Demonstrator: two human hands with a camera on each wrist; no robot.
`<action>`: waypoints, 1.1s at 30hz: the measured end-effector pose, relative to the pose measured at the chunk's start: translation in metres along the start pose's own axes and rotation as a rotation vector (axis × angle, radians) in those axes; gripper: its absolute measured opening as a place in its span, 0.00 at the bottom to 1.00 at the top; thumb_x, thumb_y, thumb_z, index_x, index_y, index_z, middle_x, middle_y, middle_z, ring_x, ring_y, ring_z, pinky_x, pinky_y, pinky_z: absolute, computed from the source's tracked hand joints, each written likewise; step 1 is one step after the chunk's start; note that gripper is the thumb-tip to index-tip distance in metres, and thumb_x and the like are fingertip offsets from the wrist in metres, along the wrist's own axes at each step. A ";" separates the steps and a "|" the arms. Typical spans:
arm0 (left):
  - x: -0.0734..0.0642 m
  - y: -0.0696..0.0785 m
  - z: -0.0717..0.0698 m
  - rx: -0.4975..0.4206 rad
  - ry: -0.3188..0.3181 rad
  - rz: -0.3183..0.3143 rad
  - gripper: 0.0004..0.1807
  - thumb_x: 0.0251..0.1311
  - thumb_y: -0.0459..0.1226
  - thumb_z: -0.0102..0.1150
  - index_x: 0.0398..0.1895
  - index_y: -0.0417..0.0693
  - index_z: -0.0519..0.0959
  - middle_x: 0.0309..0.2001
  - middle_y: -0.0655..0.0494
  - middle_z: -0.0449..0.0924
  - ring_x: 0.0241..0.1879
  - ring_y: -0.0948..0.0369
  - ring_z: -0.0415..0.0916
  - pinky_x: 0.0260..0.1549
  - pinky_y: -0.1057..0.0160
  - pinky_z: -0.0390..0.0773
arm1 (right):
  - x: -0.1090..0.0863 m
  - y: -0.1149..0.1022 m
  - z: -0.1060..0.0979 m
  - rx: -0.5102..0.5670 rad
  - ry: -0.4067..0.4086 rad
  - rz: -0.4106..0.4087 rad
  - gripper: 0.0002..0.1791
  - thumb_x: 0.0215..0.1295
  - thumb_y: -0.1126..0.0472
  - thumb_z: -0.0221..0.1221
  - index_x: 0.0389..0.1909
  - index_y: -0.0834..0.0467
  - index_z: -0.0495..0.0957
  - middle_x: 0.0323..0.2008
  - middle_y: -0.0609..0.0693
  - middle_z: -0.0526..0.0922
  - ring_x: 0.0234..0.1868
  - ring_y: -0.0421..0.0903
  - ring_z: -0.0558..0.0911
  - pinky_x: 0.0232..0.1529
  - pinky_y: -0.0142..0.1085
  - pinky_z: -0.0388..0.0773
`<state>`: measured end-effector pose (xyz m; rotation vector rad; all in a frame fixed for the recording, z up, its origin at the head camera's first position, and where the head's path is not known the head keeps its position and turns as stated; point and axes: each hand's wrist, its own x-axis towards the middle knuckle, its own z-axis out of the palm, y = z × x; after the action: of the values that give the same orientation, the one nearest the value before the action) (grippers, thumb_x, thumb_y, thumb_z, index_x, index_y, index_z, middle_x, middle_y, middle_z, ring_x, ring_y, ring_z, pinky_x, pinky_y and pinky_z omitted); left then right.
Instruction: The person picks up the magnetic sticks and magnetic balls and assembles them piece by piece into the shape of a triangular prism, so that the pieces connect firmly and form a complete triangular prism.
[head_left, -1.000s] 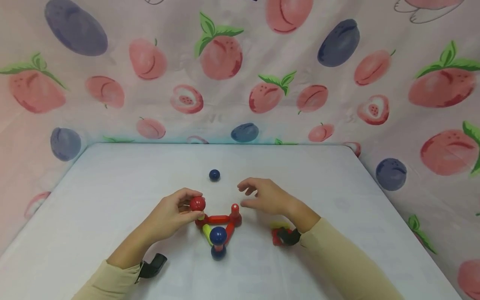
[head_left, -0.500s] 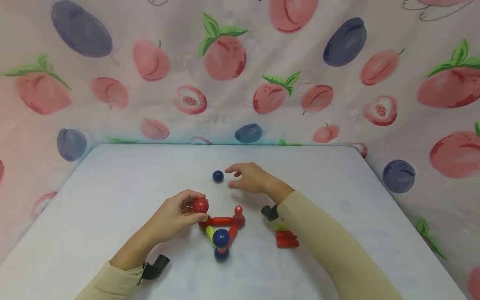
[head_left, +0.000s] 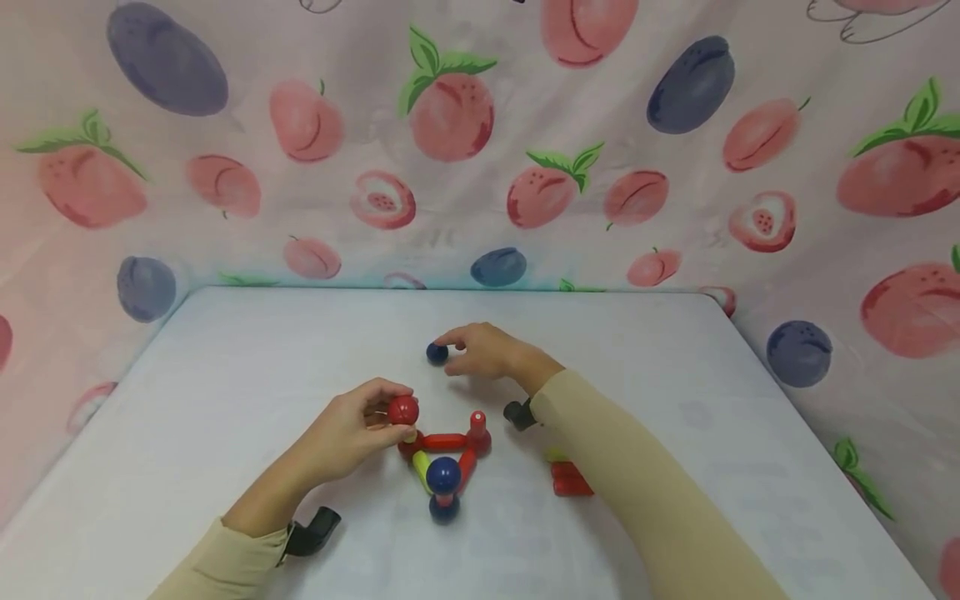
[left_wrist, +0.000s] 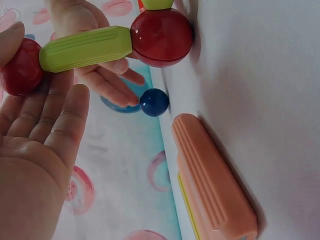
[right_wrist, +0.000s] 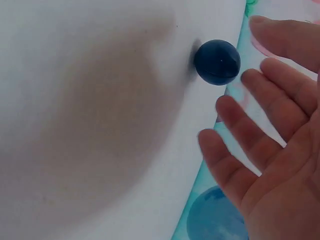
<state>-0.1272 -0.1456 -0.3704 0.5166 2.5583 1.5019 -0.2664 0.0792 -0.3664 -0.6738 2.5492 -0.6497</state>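
Observation:
My left hand [head_left: 348, 429] holds a red ball [head_left: 403, 410] between thumb and fingers. In the left wrist view, that ball sits on one end of a yellow-green rod [left_wrist: 86, 49], whose other end meets a second red ball [left_wrist: 162, 37]. This rod rises from the left corner of a triangular ball-and-rod frame [head_left: 446, 442]. My right hand [head_left: 487, 352] reaches to a loose dark blue ball [head_left: 437, 353] behind the frame. In the right wrist view, its fingers are spread beside the ball, and a gap shows between them and it.
An upright red rod [head_left: 477, 423] stands at the frame's right corner. A blue ball [head_left: 443, 475] tops the front corner's upright. Loose red rods [head_left: 572, 480] lie at right, partly behind the sleeve. A salmon rod [left_wrist: 215, 180] lies near the left wrist camera. Patterned cloth [head_left: 450, 208] hangs behind.
My right hand has moved from beside the frame's upright rod back and left to the loose blue ball. My left hand keeps its hold on the red ball.

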 end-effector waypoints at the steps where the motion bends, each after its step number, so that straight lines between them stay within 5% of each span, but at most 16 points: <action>1: 0.000 0.000 0.000 -0.002 -0.001 0.000 0.24 0.59 0.38 0.72 0.56 0.40 0.75 0.51 0.49 0.81 0.50 0.53 0.81 0.51 0.58 0.80 | 0.000 0.001 0.000 0.002 -0.002 0.003 0.29 0.68 0.54 0.64 0.70 0.48 0.72 0.65 0.51 0.75 0.64 0.50 0.74 0.58 0.45 0.76; 8: 0.001 0.002 0.000 0.002 0.001 0.002 0.25 0.59 0.36 0.72 0.57 0.38 0.75 0.51 0.48 0.81 0.50 0.53 0.81 0.51 0.57 0.80 | -0.004 0.010 -0.001 0.023 0.072 0.059 0.24 0.67 0.58 0.64 0.63 0.55 0.77 0.59 0.50 0.79 0.60 0.50 0.76 0.58 0.43 0.76; 14: 0.000 0.001 0.000 0.000 0.001 0.002 0.25 0.59 0.36 0.71 0.57 0.38 0.75 0.51 0.48 0.81 0.50 0.52 0.81 0.50 0.58 0.80 | -0.008 0.015 0.003 0.015 0.036 0.099 0.27 0.67 0.59 0.62 0.67 0.51 0.74 0.64 0.53 0.75 0.61 0.51 0.74 0.60 0.44 0.75; 24: 0.000 0.000 0.001 0.003 -0.003 0.002 0.24 0.59 0.36 0.71 0.57 0.40 0.75 0.50 0.48 0.81 0.50 0.53 0.81 0.50 0.58 0.80 | -0.022 0.026 0.008 -0.031 0.066 0.081 0.20 0.67 0.60 0.63 0.60 0.54 0.78 0.59 0.53 0.78 0.60 0.51 0.74 0.60 0.43 0.74; 33: 0.000 0.002 0.000 0.012 0.004 0.003 0.24 0.59 0.36 0.71 0.57 0.40 0.76 0.51 0.48 0.81 0.50 0.52 0.81 0.50 0.57 0.80 | -0.058 0.012 -0.002 0.131 0.185 -0.084 0.21 0.67 0.59 0.65 0.59 0.58 0.78 0.52 0.52 0.82 0.53 0.48 0.80 0.53 0.40 0.80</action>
<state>-0.1265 -0.1446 -0.3689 0.5197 2.5723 1.4911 -0.2254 0.1206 -0.3547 -0.7076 2.6270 -0.9393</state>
